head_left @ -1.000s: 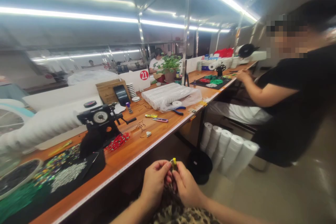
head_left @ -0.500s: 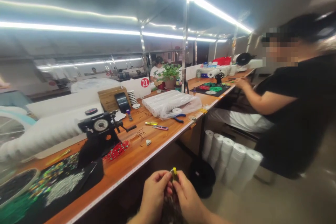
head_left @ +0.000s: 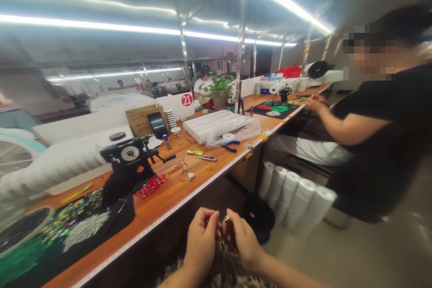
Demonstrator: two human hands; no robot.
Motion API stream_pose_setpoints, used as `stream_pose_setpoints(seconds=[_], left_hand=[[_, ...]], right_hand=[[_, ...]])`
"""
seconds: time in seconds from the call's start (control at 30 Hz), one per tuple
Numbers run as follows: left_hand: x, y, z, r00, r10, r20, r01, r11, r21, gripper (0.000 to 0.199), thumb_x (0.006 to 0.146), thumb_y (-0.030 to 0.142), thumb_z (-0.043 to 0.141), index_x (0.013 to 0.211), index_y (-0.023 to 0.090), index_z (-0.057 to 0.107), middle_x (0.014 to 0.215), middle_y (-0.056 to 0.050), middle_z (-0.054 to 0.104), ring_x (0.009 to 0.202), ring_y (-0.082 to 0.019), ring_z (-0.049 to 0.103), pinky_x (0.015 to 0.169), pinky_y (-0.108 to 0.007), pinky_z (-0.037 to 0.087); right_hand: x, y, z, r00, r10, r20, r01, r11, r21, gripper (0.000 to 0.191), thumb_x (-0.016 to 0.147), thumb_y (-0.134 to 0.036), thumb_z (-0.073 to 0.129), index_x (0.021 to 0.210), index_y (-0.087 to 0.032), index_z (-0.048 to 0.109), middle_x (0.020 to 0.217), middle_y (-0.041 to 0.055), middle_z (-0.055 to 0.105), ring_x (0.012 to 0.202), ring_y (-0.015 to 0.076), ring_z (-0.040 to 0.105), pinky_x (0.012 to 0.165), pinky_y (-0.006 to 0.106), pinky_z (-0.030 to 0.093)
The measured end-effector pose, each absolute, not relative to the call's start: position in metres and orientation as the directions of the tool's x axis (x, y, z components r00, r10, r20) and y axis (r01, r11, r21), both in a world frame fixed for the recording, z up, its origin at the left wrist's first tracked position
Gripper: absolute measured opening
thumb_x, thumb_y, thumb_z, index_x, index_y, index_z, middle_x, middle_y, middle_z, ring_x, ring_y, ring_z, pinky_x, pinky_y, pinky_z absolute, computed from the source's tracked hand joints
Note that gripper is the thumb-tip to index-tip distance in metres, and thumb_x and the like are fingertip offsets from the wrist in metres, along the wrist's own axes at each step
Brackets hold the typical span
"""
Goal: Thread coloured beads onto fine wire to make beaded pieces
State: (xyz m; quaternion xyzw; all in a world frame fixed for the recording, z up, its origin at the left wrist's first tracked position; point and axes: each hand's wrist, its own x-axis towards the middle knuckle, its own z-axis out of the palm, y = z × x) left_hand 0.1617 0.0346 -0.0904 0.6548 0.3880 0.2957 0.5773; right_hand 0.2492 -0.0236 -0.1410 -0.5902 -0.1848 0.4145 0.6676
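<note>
Two hands close: left hand (head_left: 201,239) and right hand (head_left: 243,240) pinch a tiny yellow bit (head_left: 227,218) near a long orange wooden table (head_left: 162,216) with a red "21" sign (head_left: 186,100).

left hand (head_left: 201,243): bare | right hand (head_left: 245,242): bare | forearms (head_left: 286,272): bare | lap: leopard-print fabric (head_left: 221,270)

The workbench edge (head_left: 158,219) hems the left hand (head_left: 200,240) — open floor (head_left: 280,258) runs right to a black spool (head_left: 258,216).
</note>
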Motion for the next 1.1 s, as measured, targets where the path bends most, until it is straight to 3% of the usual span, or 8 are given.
stream_pose_setpoints(seconds=[0.13,0.27,0.43,0.8,0.9,1.1], left_hand=[[0.16,0.034,-0.09,0.545,0.835,0.081,0.22,-0.235,0.947,0.024,0.081,0.039,0.053,0.068,0.019,0.054,0.056,0.002,0.056,0.053,-0.014,0.051,0.054,-0.024,0.04],[0.161,0.034,-0.089,0.568,0.811,0.143,0.245,-0.332,0.911,0.022,0.083,0.036,0.051,0.068,0.019,0.055,0.06,0.001,0.059,0.057,-0.015,0.053,0.056,-0.024,0.04],[0.161,0.033,-0.088,0.588,0.799,0.128,0.254,-0.332,0.908,0.02,0.083,0.034,0.05,0.069,0.02,0.054,0.061,0.0,0.059,0.057,-0.016,0.053,0.056,-0.025,0.04],[0.158,0.04,-0.093,0.599,0.8,0.034,0.252,-0.228,0.94,0.018,0.079,0.033,0.055,0.071,0.019,0.06,0.068,-0.003,0.067,0.068,-0.02,0.063,0.066,-0.029,0.046],[0.158,0.039,-0.089,0.599,0.798,0.073,0.283,-0.296,0.913,0.017,0.079,0.031,0.055,0.068,0.019,0.063,0.067,-0.003,0.067,0.067,-0.02,0.061,0.067,-0.029,0.045],[0.158,0.036,-0.086,0.632,0.756,0.173,0.274,-0.426,0.862,0.016,0.079,0.027,0.055,0.067,0.02,0.062,0.069,-0.001,0.064,0.068,-0.018,0.059,0.066,-0.027,0.044]], right_hand=[[0.251,-0.025,-0.139,0.632,0.742,-0.223,-0.258,-0.069,-0.964,0.049,0.081,-0.06,0.042,0.052,-0.021,0.052,0.052,-0.0006,0.054,0.054,0.016,0.051,0.055,0.027,0.039],[0.252,-0.026,-0.135,0.633,0.732,-0.25,-0.268,-0.096,-0.959,0.047,0.08,-0.06,0.042,0.055,-0.021,0.053,0.055,-0.0002,0.055,0.055,0.0168,0.052,0.055,0.028,0.04],[0.254,-0.028,-0.13,0.614,0.758,-0.219,-0.274,-0.055,-0.96,0.05,0.08,-0.06,0.041,0.05,-0.021,0.049,0.05,-0.001,0.05,0.052,0.0155,0.048,0.053,0.027,0.038],[0.256,-0.026,-0.142,0.551,0.779,-0.299,-0.449,-0.026,-0.893,0.052,0.078,-0.061,0.044,0.05,-0.018,0.049,0.042,-0.0043,0.041,0.04,0.0097,0.035,0.042,0.023,0.024],[0.255,-0.027,-0.138,0.529,0.786,-0.318,-0.477,-0.035,-0.878,0.051,0.078,-0.062,0.046,0.051,-0.019,0.049,0.042,-0.005,0.039,0.039,0.0094,0.033,0.041,0.023,0.022],[0.254,-0.028,-0.137,0.568,0.747,-0.346,-0.462,-0.058,-0.885,0.046,0.078,-0.059,0.046,0.055,-0.019,0.052,0.048,-0.0031,0.046,0.044,0.0119,0.04,0.045,0.025,0.029]])
